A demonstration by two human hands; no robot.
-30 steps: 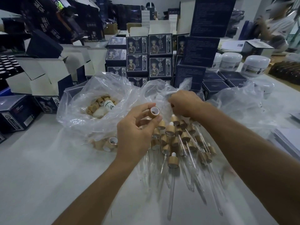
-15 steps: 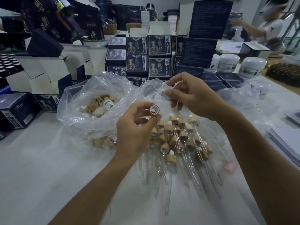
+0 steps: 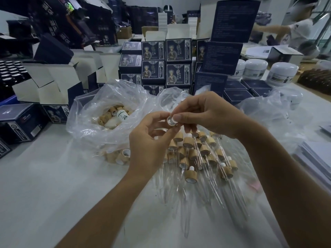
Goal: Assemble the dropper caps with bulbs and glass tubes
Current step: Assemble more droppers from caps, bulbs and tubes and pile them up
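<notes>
We pinch the round bamboo-coloured dropper cap with white lining (image 3: 171, 121) in the left hand (image 3: 150, 142), open end turned toward the right hand (image 3: 207, 113) so the part seats squarely. The right fingertips (image 3: 177, 116) pinch a small white piece at its mouth, probably the bulb. Finished droppers with clear glass tubes (image 3: 200, 154) lie beneath both hands, within reach.

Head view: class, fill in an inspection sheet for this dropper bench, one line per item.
Surface: pale table, plastic sheeting under the parts.
Job's things: cap held between both hands; finished droppers piled behind; bag of caps.
Clutter: dark boxes, white jars, paper stack.
Grippers: left hand and right hand both pinch the cap.
Cables: nothing seen.
Surroundings: another person at the far right.
</notes>
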